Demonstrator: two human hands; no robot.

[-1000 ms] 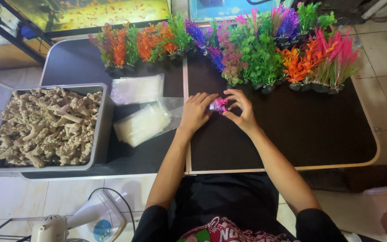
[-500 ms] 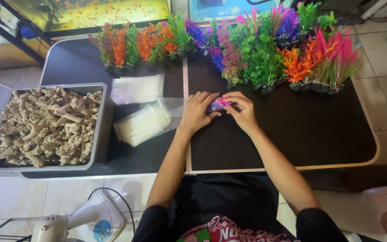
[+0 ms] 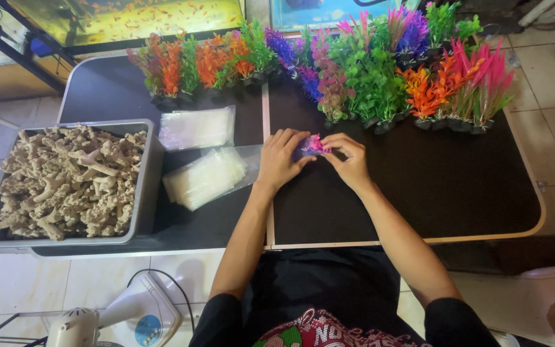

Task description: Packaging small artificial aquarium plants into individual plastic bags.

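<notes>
So from where I'm watching, both hands are pinched together on a small pink and purple plastic plant (image 3: 311,146), right over the dark desk (image 3: 457,186). My left hand (image 3: 282,159) is curled around its near side with the fingers wrapped in, and my right hand (image 3: 349,158) closes on it from the other side with the fingertips. Looks to me like it's held low, just above the desk top, so both wrists can rest and the little thing stays steady between the two grips.

Just left of the left hand there's a fanned stack of clear plastic bags (image 3: 205,178), with a second flat stack (image 3: 195,127) a bit further out and up. They sit within easy reach of that hand, which I'd guess is the whole point of parking them there.

Further left again is a grey tub (image 3: 147,173) heaped with pale, branchy coral pieces (image 3: 65,180), well apart from the hands.

Beyond both hands, along the far edge of the desk, runs a row of colourful plastic plants (image 3: 380,77), standing upright on their dark bases in orange, green, purple and pink. The ones off past the right hand are nearest.

Down by my left elbow, on the tiled floor, there's a white fan (image 3: 117,318).
</notes>
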